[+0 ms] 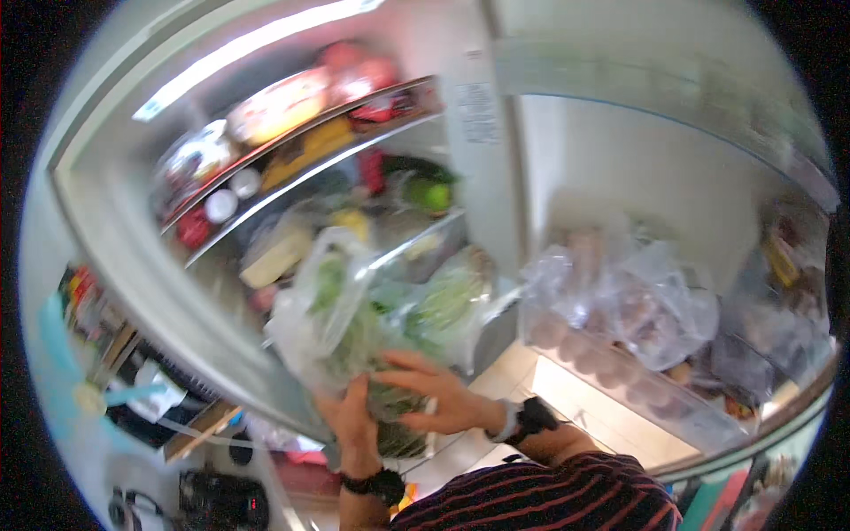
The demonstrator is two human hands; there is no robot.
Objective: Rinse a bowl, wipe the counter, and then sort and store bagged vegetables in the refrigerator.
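Observation:
A white plastic carrier bag (292, 332) of leafy greens (355, 342) sits at the front of the open refrigerator, its handle loop standing up. My left hand (348, 421) is against the bag's near side, thumb upward; blur hides whether its fingers close on the plastic. Over the lower right of the greens, my right hand (441, 391) spreads its fingers, touching the bag. Darker greens (402, 435) show just below both hands. To the right is a clear bag of pale green vegetables (455, 299).
Packed shelves (305, 126) rise behind the bag, holding wrapped food and a green fruit (437, 197). The open refrigerator door (637, 159) is at right, with eggs (597, 358) and plastic bags (654, 312) in its bin. Tiled floor (505, 375) shows between. A black appliance (222, 498) stands lower left.

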